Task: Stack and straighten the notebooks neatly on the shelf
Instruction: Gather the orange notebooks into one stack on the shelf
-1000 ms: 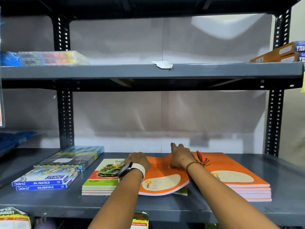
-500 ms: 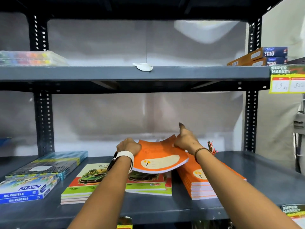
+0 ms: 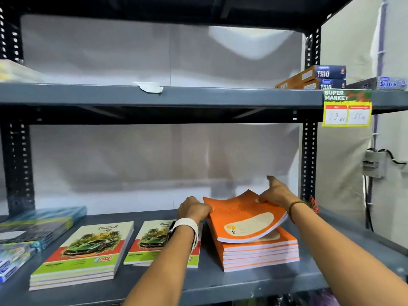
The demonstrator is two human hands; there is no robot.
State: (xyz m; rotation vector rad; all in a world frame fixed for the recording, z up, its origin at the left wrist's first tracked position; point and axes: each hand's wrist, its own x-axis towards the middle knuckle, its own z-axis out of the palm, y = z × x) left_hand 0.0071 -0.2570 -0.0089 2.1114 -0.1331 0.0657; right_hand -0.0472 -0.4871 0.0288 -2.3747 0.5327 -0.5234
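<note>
An orange notebook [image 3: 245,219] is held tilted just above a stack of orange notebooks [image 3: 260,253] on the grey shelf [image 3: 209,281]. My left hand [image 3: 193,209] grips its left edge, and my right hand [image 3: 277,193] holds its far right edge with the forefinger pointing up. Left of the orange stack lie two piles of green car-cover notebooks: one [image 3: 152,244] partly under my left forearm, the other [image 3: 86,252] further left.
Boxes of oil pastels [image 3: 13,257] and a flat blue pack [image 3: 42,221] lie at the shelf's left end. The upper shelf [image 3: 154,96] carries a paper scrap, Trio boxes [image 3: 320,78] and a price tag [image 3: 346,108]. An upright post [image 3: 309,160] stands right of my right hand.
The orange notebook has been lifted off the green pile and carried right, over the orange stack. A second green notebook pile now shows where it lay. The view has shifted right.
</note>
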